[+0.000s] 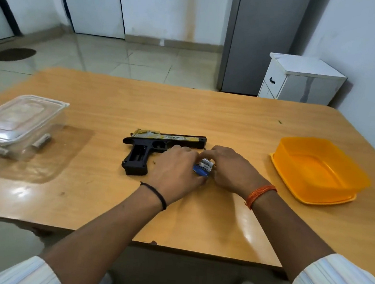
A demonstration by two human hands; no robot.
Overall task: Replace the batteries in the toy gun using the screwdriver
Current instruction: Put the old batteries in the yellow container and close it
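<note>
Two hands meet over a small pack of batteries (203, 166): the left hand (174, 170) and right hand (230, 166) both pinch it with curled fingers, just above the table (84, 200). The gun (158, 146) lies flat just beyond the left hand, touching neither as far as I can tell, its grip compartment open and seemingly empty. No screwdriver shows. The batteries should be light, rigid and smooth, likely to roll once freed, so hold each by its sides. The gun looks like light, stiff plastic; steady it by the barrel or grip edge, keeping the compartment facing up.
</note>
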